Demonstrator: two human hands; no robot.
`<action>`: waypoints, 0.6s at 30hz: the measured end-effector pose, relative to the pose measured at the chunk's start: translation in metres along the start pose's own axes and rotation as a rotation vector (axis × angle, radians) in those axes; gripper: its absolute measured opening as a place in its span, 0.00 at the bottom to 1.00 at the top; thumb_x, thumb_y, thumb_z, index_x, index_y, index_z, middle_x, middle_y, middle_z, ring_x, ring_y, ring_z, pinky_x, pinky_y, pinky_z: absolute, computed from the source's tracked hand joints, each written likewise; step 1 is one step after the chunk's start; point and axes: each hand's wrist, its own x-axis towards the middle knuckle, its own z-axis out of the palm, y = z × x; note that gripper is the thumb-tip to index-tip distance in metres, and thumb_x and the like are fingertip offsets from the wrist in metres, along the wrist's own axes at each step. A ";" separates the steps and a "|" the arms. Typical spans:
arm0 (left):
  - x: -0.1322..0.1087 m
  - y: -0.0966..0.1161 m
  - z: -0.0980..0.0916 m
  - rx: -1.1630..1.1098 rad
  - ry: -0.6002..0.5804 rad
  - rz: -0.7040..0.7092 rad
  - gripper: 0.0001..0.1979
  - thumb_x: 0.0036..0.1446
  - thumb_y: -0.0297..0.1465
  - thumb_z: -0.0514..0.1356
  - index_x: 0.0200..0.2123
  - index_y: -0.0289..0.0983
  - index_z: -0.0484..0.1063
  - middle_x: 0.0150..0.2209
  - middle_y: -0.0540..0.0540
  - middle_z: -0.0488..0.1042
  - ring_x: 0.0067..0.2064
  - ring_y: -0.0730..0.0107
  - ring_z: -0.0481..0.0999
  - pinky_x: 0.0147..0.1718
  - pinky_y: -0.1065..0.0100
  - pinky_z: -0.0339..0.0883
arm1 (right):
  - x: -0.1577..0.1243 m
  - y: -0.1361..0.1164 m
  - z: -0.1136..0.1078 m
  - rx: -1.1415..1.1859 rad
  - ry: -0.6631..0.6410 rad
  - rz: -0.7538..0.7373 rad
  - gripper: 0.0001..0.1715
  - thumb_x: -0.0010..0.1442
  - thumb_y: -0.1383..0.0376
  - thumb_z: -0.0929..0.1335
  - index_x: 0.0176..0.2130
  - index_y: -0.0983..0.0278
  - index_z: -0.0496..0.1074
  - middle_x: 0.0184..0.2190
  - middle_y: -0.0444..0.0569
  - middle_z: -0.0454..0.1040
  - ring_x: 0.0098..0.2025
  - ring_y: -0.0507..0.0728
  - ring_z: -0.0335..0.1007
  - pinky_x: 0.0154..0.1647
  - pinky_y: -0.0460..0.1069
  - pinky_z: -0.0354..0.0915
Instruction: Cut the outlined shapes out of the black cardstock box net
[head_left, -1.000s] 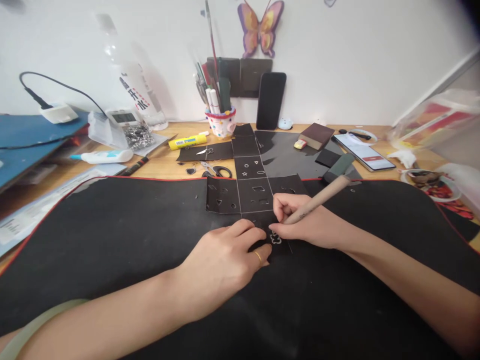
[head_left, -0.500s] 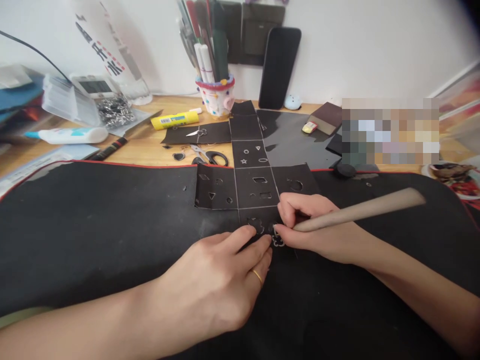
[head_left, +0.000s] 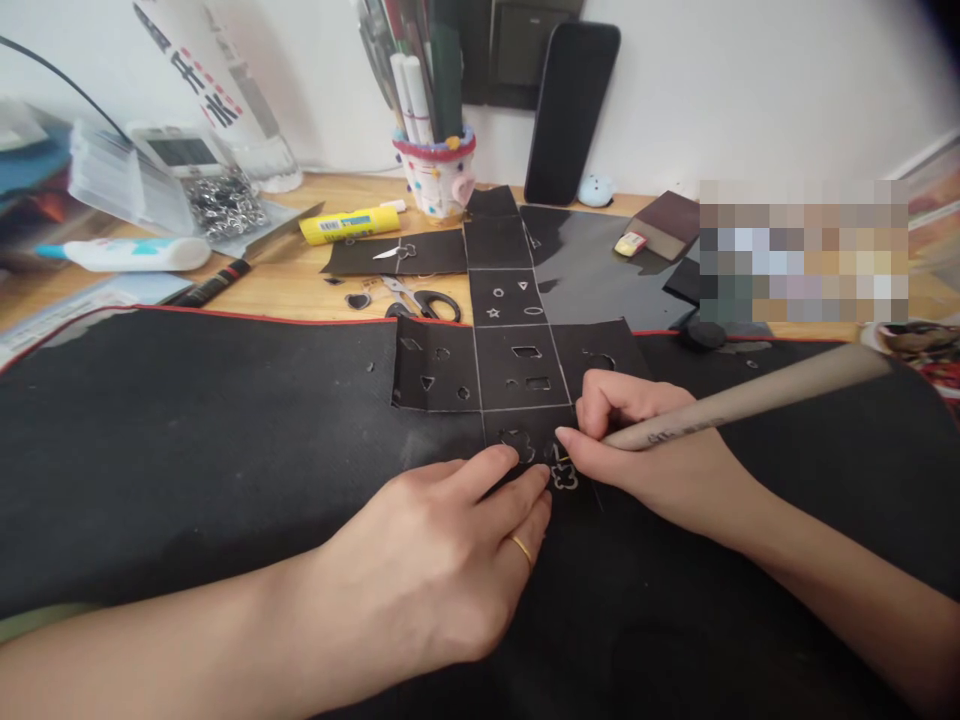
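Note:
A cross-shaped sheet of black paper (head_left: 500, 365), scored with white lines into squares, lies on the dark mat. Small outlined and cut-out shapes dot its squares. My left hand (head_left: 457, 550) rests with fingers stretched out, pressing the paper's lowest square beside a cut-out. My right hand (head_left: 645, 430) is closed on a pen-shaped tool (head_left: 750, 405) with a long, thick beige handle. The tool's tip is mostly hidden by my fingers. It is near a flower-shaped outline (head_left: 565, 476), just right of my left fingertips.
Behind the mat (head_left: 225, 450) lie scissors (head_left: 420, 300), a yellow glue stick (head_left: 350, 224) and a black paper strip (head_left: 435, 253). A decorated pen cup (head_left: 437, 180) and an upright phone (head_left: 574, 115) stand by the wall. An eraser (head_left: 630, 244) lies at right.
The view has shifted slightly. My right hand with the pen-shaped tool has moved a little away from the flower outline, which shows more fully. My left hand stays on the paper.

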 end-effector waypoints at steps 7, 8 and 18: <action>-0.001 0.000 -0.001 -0.001 0.000 0.000 0.15 0.58 0.21 0.46 0.39 0.28 0.72 0.42 0.39 0.73 0.41 0.59 0.72 0.32 0.65 0.73 | 0.001 -0.007 0.003 -0.065 0.037 0.029 0.16 0.48 0.71 0.64 0.18 0.63 0.50 0.15 0.38 0.54 0.17 0.45 0.45 0.15 0.43 0.45; -0.001 0.000 -0.001 -0.001 -0.001 -0.002 0.15 0.58 0.21 0.46 0.38 0.28 0.72 0.41 0.38 0.73 0.41 0.59 0.72 0.31 0.65 0.73 | 0.001 -0.007 0.003 -0.077 0.035 0.029 0.16 0.48 0.71 0.64 0.18 0.63 0.50 0.15 0.38 0.53 0.17 0.45 0.45 0.15 0.43 0.45; -0.002 0.001 -0.001 0.019 -0.008 -0.005 0.17 0.58 0.20 0.44 0.39 0.28 0.72 0.42 0.38 0.73 0.41 0.59 0.72 0.32 0.64 0.73 | 0.000 -0.007 0.006 -0.159 0.058 -0.020 0.17 0.45 0.74 0.63 0.18 0.63 0.48 0.16 0.39 0.56 0.18 0.47 0.48 0.16 0.45 0.47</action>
